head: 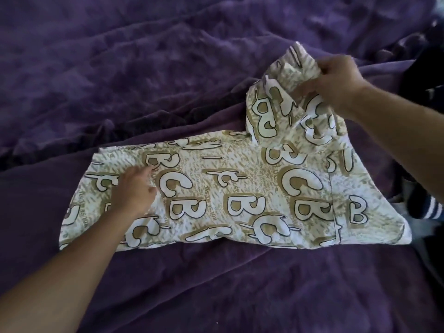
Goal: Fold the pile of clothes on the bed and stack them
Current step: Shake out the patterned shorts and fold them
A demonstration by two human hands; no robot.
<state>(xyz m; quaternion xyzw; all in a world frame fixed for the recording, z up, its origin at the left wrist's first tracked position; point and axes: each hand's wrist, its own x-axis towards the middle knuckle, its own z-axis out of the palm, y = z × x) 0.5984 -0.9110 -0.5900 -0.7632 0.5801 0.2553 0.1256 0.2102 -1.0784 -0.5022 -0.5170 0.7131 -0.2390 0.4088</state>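
Under flat, pressing left hand [134, 192]: white-and-tan letter-print cloth shirt [240, 188], probably light, limp, not slippery; right hand [336, 80] grips its bunched edge; seams seem best hold.

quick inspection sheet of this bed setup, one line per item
surface: purple blanket, rumpled, covers the bed
job's things: letter-print garment spread mostly flat, its upper right part lifted and bunched; dark clothes at the right edge, navy striped piece below them
clutter: nothing seen
grips: left hand presses flat on the garment's left part; right hand grips the bunched part
cables: nothing seen
surroundings: nothing seen beyond the bed
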